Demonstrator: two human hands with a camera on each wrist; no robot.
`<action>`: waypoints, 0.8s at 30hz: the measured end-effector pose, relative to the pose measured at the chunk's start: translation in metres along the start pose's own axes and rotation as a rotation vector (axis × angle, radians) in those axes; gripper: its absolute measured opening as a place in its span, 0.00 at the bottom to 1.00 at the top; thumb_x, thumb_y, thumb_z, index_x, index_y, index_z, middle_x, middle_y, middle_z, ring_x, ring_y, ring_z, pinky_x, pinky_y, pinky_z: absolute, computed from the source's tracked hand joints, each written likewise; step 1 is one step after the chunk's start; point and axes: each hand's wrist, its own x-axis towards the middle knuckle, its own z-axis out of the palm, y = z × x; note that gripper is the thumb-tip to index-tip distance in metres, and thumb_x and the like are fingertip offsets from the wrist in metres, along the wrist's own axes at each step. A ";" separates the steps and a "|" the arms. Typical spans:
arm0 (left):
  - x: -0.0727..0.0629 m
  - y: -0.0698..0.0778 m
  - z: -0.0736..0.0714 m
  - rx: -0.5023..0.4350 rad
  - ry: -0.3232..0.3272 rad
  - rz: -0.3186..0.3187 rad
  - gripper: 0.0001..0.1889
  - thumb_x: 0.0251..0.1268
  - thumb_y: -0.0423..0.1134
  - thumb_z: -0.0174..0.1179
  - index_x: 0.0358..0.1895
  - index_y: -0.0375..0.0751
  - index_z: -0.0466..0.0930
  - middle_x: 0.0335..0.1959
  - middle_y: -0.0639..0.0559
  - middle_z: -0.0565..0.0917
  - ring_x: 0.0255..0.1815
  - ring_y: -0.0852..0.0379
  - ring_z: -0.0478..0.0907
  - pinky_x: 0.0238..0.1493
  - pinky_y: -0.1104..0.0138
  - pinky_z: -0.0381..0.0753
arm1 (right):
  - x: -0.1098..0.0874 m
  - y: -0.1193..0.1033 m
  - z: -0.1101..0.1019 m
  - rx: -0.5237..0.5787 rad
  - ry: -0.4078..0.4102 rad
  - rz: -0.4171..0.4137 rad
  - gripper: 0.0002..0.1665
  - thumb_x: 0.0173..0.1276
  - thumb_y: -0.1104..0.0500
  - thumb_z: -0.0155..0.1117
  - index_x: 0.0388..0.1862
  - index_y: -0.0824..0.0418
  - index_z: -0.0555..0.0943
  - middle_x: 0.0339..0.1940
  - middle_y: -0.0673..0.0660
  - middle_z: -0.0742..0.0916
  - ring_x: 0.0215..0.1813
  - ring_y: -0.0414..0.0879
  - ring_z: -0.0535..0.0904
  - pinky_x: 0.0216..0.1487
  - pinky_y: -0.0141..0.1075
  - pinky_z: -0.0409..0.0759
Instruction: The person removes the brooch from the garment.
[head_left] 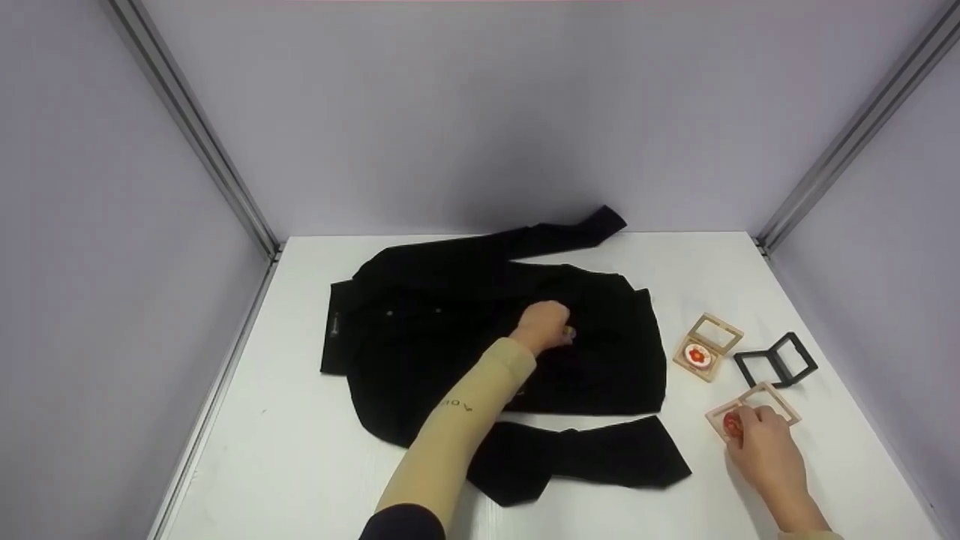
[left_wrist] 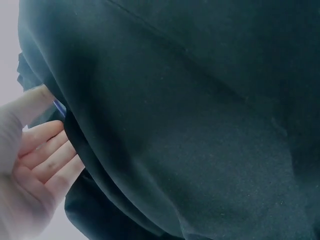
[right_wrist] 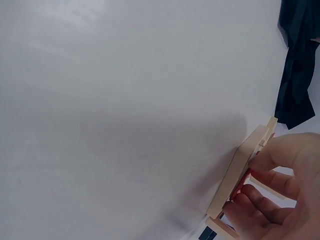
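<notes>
The left hand pinches a small item over the black shirt, which lies spread beneath it on a white table. The right hand pinches a red piece at an open pale frame. Beyond both hands, pale walls meet at metal rails.

- Small thing at the left hand: mostly covered, too small for me to name.
- Red piece: partly hidden by the right hand.
- Label on black shirt: unreadable from here.
- Right forearm: cut off, head view's lower edge.
</notes>
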 end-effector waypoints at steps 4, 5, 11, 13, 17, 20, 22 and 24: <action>0.002 0.000 0.001 -0.009 0.008 -0.013 0.13 0.74 0.49 0.67 0.38 0.42 0.87 0.38 0.50 0.91 0.39 0.52 0.87 0.48 0.59 0.89 | 0.002 -0.001 0.000 0.008 0.046 -0.032 0.23 0.51 0.74 0.69 0.49 0.79 0.80 0.41 0.76 0.81 0.42 0.72 0.81 0.40 0.64 0.83; 0.003 0.000 0.001 -0.005 0.008 -0.016 0.13 0.74 0.48 0.67 0.38 0.42 0.87 0.38 0.50 0.91 0.38 0.52 0.87 0.48 0.59 0.89 | 0.002 -0.001 0.000 0.008 0.053 -0.039 0.23 0.50 0.74 0.69 0.49 0.79 0.81 0.40 0.76 0.81 0.41 0.71 0.81 0.39 0.64 0.83; 0.003 0.001 0.001 0.000 0.000 -0.023 0.11 0.74 0.44 0.65 0.37 0.40 0.87 0.39 0.48 0.91 0.38 0.51 0.87 0.47 0.57 0.90 | 0.003 -0.001 -0.002 0.002 0.043 -0.028 0.24 0.51 0.73 0.70 0.49 0.77 0.81 0.40 0.76 0.81 0.42 0.71 0.81 0.39 0.64 0.83; 0.001 0.002 0.001 -0.002 -0.009 -0.021 0.11 0.74 0.43 0.63 0.36 0.40 0.87 0.41 0.46 0.90 0.38 0.50 0.86 0.47 0.57 0.90 | 0.003 -0.001 -0.001 0.001 0.032 -0.015 0.24 0.52 0.73 0.70 0.50 0.78 0.81 0.42 0.77 0.81 0.43 0.72 0.81 0.40 0.65 0.83; -0.002 0.003 0.000 0.009 -0.022 -0.011 0.08 0.71 0.41 0.65 0.35 0.41 0.85 0.45 0.46 0.89 0.37 0.53 0.82 0.49 0.58 0.89 | 0.001 -0.001 0.000 -0.002 0.017 -0.003 0.24 0.53 0.72 0.68 0.52 0.78 0.80 0.43 0.78 0.80 0.45 0.74 0.81 0.41 0.66 0.82; -0.003 0.002 0.000 0.023 -0.014 -0.006 0.07 0.66 0.42 0.69 0.34 0.43 0.84 0.47 0.47 0.88 0.37 0.54 0.80 0.50 0.59 0.89 | 0.001 0.000 -0.001 -0.007 0.014 -0.010 0.25 0.54 0.71 0.68 0.53 0.78 0.80 0.43 0.78 0.81 0.45 0.74 0.81 0.41 0.66 0.82; -0.003 0.002 0.001 0.032 -0.006 0.000 0.08 0.64 0.43 0.70 0.35 0.44 0.84 0.48 0.48 0.87 0.38 0.54 0.82 0.51 0.59 0.89 | 0.000 -0.001 -0.002 -0.012 0.013 -0.011 0.25 0.54 0.71 0.69 0.53 0.78 0.80 0.44 0.78 0.81 0.45 0.74 0.81 0.40 0.66 0.82; -0.002 0.003 0.001 0.042 0.003 0.009 0.08 0.63 0.43 0.70 0.37 0.44 0.84 0.50 0.47 0.87 0.40 0.53 0.84 0.52 0.59 0.89 | 0.000 -0.001 -0.003 -0.021 0.009 -0.014 0.26 0.54 0.71 0.70 0.53 0.79 0.80 0.44 0.78 0.81 0.45 0.74 0.81 0.40 0.66 0.83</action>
